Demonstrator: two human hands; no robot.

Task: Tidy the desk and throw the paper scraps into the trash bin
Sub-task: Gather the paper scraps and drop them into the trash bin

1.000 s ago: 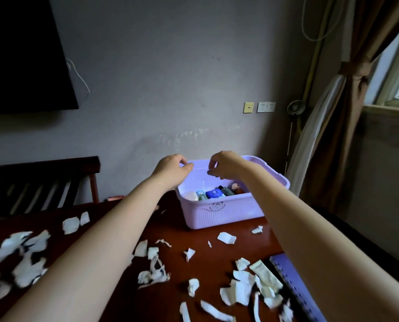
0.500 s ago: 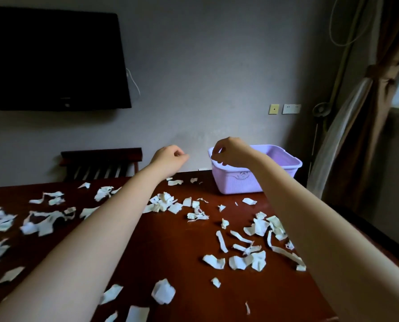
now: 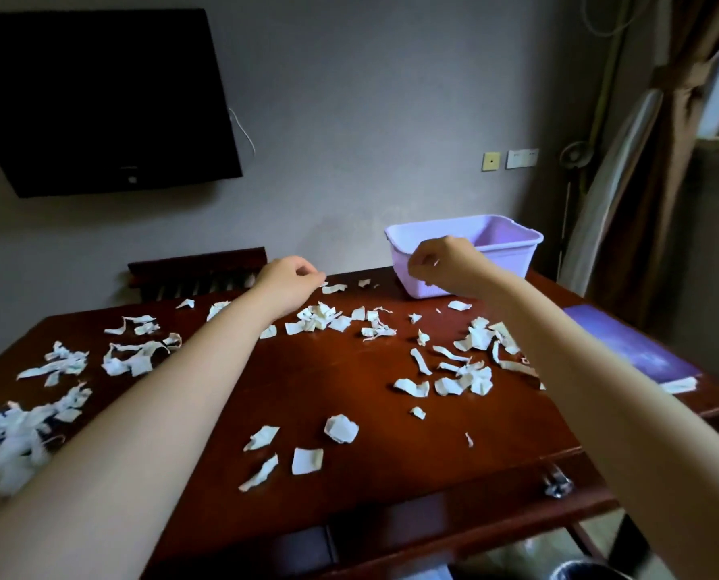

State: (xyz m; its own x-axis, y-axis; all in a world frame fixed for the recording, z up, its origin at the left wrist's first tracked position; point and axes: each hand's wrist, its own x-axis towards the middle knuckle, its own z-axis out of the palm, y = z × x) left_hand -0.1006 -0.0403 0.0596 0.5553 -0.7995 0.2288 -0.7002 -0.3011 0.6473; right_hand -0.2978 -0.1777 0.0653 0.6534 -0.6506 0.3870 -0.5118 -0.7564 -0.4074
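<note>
Dozens of paper scraps [image 3: 341,429] litter the tabletop [image 3: 341,370]. Left hand [image 3: 287,282] and right hand [image 3: 443,265] hover curled at its far side; whether either holds anything, I cannot tell. Raking scraps into piles first seems wisest.

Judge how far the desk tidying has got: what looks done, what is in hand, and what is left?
Done: little; the basket stands at the desk's far corner. In hand: the left hand and right hand hover near it with curled fingers; the left looks empty, and whether the right pinches a scrap is unclear. Left: nearly everything; paper scraps lie across the desk from end to end.
</note>
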